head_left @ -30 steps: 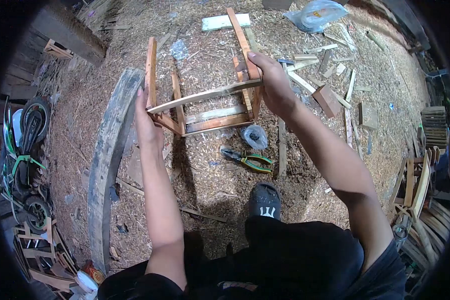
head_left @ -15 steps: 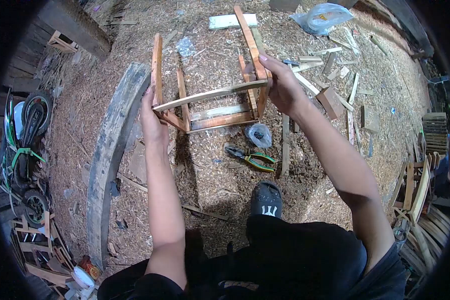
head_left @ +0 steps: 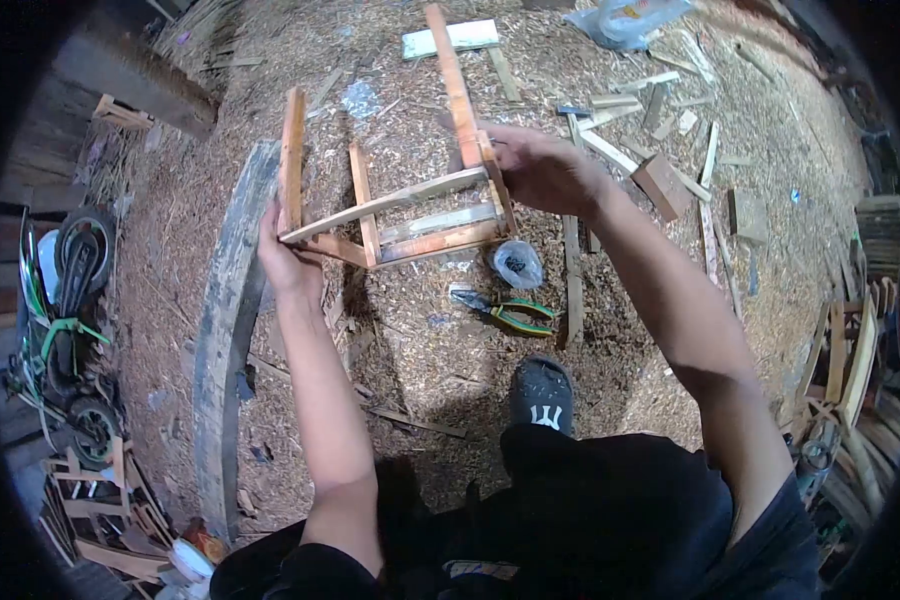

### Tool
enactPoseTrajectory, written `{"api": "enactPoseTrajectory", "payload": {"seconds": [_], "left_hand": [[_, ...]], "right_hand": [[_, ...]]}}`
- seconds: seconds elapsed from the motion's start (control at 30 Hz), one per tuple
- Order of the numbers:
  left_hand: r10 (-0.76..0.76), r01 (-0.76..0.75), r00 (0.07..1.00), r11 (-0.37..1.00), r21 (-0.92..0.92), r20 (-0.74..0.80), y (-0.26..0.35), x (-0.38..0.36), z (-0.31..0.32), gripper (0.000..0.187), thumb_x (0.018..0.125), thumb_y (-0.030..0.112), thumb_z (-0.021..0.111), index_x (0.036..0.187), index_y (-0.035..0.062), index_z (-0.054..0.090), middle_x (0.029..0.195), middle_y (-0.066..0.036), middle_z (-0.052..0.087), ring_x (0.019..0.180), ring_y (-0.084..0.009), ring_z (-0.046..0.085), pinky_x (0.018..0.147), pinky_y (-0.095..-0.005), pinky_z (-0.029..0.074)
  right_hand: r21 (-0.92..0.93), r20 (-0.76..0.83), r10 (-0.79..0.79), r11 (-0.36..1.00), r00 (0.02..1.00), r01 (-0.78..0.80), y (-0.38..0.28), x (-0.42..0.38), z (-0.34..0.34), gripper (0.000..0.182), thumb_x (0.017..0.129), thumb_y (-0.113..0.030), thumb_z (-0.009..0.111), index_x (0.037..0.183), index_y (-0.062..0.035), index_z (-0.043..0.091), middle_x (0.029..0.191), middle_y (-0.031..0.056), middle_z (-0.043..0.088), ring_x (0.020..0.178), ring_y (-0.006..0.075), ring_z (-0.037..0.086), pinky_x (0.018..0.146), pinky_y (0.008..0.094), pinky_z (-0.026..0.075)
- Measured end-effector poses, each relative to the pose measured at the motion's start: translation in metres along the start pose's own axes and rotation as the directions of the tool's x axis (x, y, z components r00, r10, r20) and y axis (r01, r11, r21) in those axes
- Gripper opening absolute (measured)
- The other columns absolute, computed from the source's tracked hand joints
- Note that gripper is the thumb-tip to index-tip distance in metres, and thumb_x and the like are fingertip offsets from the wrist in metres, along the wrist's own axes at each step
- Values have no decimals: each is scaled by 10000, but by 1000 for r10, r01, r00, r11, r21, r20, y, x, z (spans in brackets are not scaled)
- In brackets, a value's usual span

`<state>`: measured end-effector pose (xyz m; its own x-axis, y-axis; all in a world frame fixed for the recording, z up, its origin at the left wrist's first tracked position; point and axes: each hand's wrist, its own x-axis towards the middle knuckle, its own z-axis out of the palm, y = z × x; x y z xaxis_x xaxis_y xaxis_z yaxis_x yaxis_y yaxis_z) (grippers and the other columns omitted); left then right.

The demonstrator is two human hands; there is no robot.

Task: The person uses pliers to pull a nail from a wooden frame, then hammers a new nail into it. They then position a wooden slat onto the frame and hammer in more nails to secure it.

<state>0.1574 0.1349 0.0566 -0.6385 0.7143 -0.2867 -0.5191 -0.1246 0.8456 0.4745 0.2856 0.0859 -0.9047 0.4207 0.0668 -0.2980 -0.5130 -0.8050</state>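
Observation:
Both hands are on a small wooden chair frame (head_left: 440, 240), made of reddish posts joined by rails, with a pale slat (head_left: 390, 207) running across its near side. My left hand (head_left: 288, 258) grips the left corner, where a post meets the slat. At the right side, my right hand (head_left: 550, 170) is around the long post, with its fingers passing partly out of sight behind the wood. Below the frame lie a small clear plastic bag (head_left: 517, 264) with dark bits inside and pliers (head_left: 505, 312) with green-and-yellow handles.
A long curved grey timber (head_left: 225, 330) lies at left. Wood offcuts and blocks (head_left: 662, 186) are scattered at right. A white board (head_left: 450, 40) and a plastic bag (head_left: 628, 22) lie farther off. A motorbike (head_left: 65, 330) stands at far left; my shoe (head_left: 542, 395) is below the pliers.
The chair frame has shifted slightly left and tilted, its right side coming nearer. My right hand has changed its hold on the right post, with its fingers now reaching farther across behind it.

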Motion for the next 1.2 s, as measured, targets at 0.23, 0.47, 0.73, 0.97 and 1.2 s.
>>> {"api": "enactPoseTrajectory", "payload": {"seconds": [0.23,0.47,0.73,0.97,1.2], "left_hand": [[-23,24,997,1000,-9,79,8,-12,1,412,1014,368,480,1183,22,625,873,-58,647,794,-183,625,758,-337,513],[-14,16,997,1000,-21,81,8,-11,1,394,1006,376,500,1165,40,630,907,-73,657,812,-179,630,746,-331,513],[8,-5,999,995,-95,31,16,-36,28,500,1027,379,432,1255,-39,582,754,-47,534,668,-168,509,667,-313,441],[-40,68,994,956,-284,105,8,-38,15,496,1004,311,421,1349,-35,505,1010,-135,649,808,-211,579,879,-364,493],[-170,123,953,974,192,252,-21,-22,-8,601,1007,339,469,1512,26,377,1394,-161,557,1201,-325,602,947,-437,547]], "right_hand": [[-103,-30,66,992,997,-69,-8,-5,7,861,895,-104,700,1545,97,172,1272,143,547,1160,175,534,1067,301,424],[-84,44,-11,996,999,15,9,-2,-3,737,955,-78,663,1526,110,236,1374,152,524,1236,166,536,1089,296,444],[-266,53,48,963,997,-33,-35,7,38,796,912,-54,679,1510,158,199,1349,243,587,1170,212,623,1034,318,498],[-490,11,178,859,984,-150,-104,25,99,673,856,-23,712,1455,83,424,1125,137,707,955,161,697,867,244,564],[-723,-37,327,643,944,-252,-120,49,108,582,853,-69,739,1390,26,533,1066,70,726,884,104,671,681,244,558]]}}
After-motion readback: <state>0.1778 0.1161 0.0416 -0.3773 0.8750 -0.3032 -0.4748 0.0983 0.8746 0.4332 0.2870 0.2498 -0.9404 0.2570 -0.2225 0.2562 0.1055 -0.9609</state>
